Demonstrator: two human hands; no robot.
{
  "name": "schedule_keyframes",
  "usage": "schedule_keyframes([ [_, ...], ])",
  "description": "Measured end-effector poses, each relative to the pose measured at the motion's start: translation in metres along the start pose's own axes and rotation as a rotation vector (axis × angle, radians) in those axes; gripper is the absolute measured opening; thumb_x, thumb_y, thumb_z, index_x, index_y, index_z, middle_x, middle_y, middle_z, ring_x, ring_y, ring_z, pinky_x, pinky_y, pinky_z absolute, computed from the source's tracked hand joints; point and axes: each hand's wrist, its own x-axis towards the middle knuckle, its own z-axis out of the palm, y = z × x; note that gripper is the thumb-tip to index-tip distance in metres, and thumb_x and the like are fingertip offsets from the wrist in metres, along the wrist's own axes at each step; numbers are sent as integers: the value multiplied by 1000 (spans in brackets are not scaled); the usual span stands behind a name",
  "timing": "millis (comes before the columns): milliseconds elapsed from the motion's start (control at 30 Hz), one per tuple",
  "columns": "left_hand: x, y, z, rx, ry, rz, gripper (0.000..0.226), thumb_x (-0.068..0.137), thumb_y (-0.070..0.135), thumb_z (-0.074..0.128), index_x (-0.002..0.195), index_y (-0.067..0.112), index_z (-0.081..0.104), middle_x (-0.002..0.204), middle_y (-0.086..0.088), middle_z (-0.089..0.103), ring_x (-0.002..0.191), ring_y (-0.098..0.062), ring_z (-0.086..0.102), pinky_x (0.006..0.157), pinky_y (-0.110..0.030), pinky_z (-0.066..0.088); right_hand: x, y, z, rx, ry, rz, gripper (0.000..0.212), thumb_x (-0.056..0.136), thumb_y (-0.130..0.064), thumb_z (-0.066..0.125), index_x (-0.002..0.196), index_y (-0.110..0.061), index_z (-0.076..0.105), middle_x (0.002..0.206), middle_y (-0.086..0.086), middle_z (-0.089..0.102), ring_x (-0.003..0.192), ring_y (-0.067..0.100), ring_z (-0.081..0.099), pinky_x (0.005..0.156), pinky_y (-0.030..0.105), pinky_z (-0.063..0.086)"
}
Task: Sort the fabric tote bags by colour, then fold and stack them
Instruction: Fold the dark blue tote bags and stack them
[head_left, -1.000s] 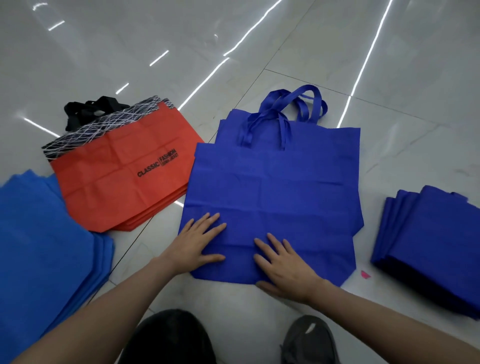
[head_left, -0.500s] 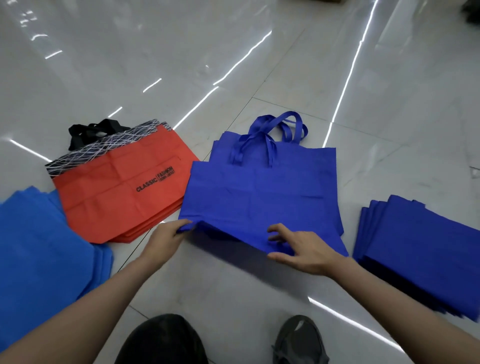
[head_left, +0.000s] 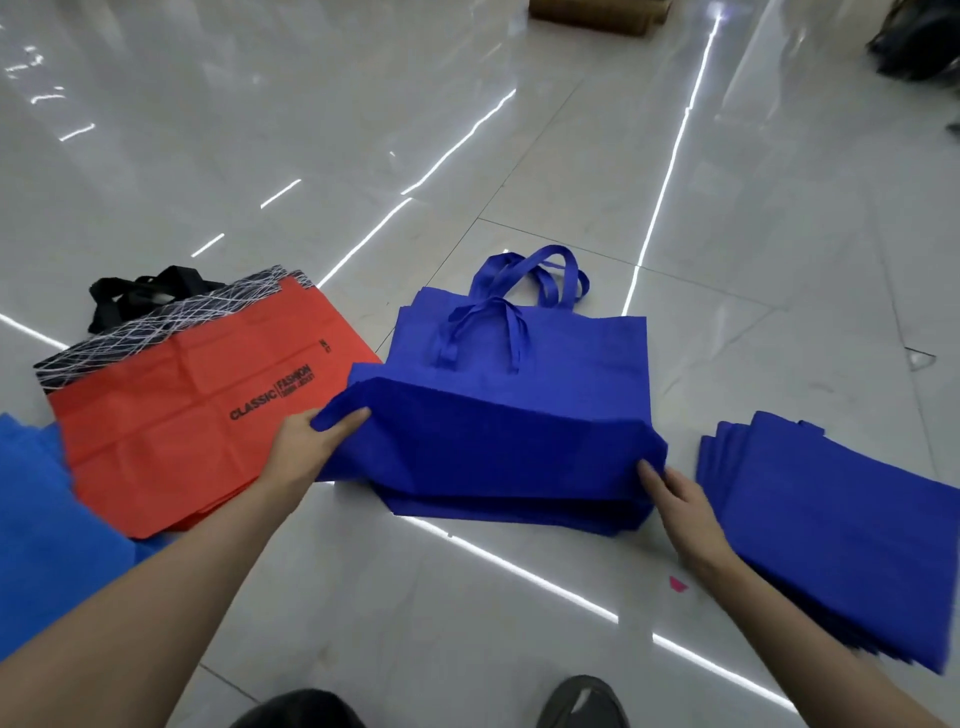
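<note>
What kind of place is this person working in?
Likely a warehouse or workshop: a wide glossy tiled floor, bulk piles like the folded blue stack and orange bags, and cardboard at the far edge.

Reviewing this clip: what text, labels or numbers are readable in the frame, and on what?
"CLASSIC": black print on the orange bag.
"FASHION": right beside it, past a thin bar.
Smaller line under "FASHION": too blurred to read.
Small black mark near the bag's far edge: too small to read.
No other text shows.
</note>
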Motion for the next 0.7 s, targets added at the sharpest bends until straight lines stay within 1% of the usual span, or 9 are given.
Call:
schedule_keyframes([
  [67, -3, -3, 6, -126, -5, -42, 31, 79, 34, 73, 82, 5, 61, 75, -3, 61, 67, -13, 54, 60, -20, 44, 11, 1, 7, 38, 200, 32, 40, 98, -37, 45, 73, -7, 47, 70, 5, 45, 68, 20, 42, 59, 32, 32],
  [133, -6, -10, 12, -146, -12, -42, 20, 85, 29, 67, 83, 10, 60, 77, 3, 61, 67, -7, 55, 54, -10, 43, 27, -1, 11, -29, 308, 104, 44, 99, -38, 43, 66, -9, 41, 64, 4, 40, 65, 20, 38, 56, 33, 28],
  [233, -2, -32, 17, -2, -37, -28, 19, 85, 28, 67, 87, 9, 62, 84, 3, 67, 78, -13, 63, 64, -20, 46, 52, -1, 16, -244, 362, 151, 47, 99, -40, 40, 62, -10, 39, 62, 3, 43, 65, 23, 41, 53, 34, 28],
  [333, 14, -56, 22, 301, 37, -50, 27, 83, 33, 69, 74, 9, 58, 73, -3, 64, 77, -28, 62, 63, -35, 44, 70, -2, 20, -433, 389, 178, 46, 98, -46, 38, 76, -7, 52, 77, 7, 54, 77, 29, 50, 63, 34, 37],
  [467, 12, -59, 39, 531, 130, -176, 42, 83, 46, 64, 100, 9, 54, 97, -11, 64, 94, -33, 60, 72, -36, 42, 74, -5, 26, -615, 419, 214, 41, 98, -46, 36, 99, -8, 51, 95, 10, 57, 82, 28, 48, 71, 36, 39],
  [533, 2, -54, 48, 603, 189, -163, 46, 86, 46, 60, 111, 9, 48, 104, -13, 63, 97, -35, 59, 70, -36, 38, 71, -8, 34, -710, 519, 28, 43, 98, -41, 40, 119, -4, 47, 115, 16, 57, 99, 34, 52, 84, 45, 42],
  [600, -7, -46, 54, 654, 238, -92, 46, 87, 43, 58, 115, 9, 44, 108, -13, 61, 95, -36, 59, 68, -37, 39, 66, -13, 53, -776, 619, -326, 46, 94, -35, 41, 126, -1, 44, 129, 20, 49, 116, 36, 46, 99, 48, 35],
  [633, -10, -45, 56, 696, 270, -17, 47, 87, 40, 60, 117, 8, 44, 110, -14, 58, 95, -36, 59, 65, -39, 40, 62, -15, 68, -787, 620, -501, 45, 92, -32, 42, 126, -2, 45, 131, 20, 48, 118, 35, 44, 102, 48, 33],
  [700, -10, -47, 58, 845, 323, 210, 47, 84, 27, 66, 121, 3, 47, 114, -17, 53, 97, -36, 56, 65, -42, 44, 53, -17, 110, -795, 475, -707, 42, 90, -28, 42, 126, -6, 45, 135, 19, 47, 121, 33, 41, 104, 49, 31],
])
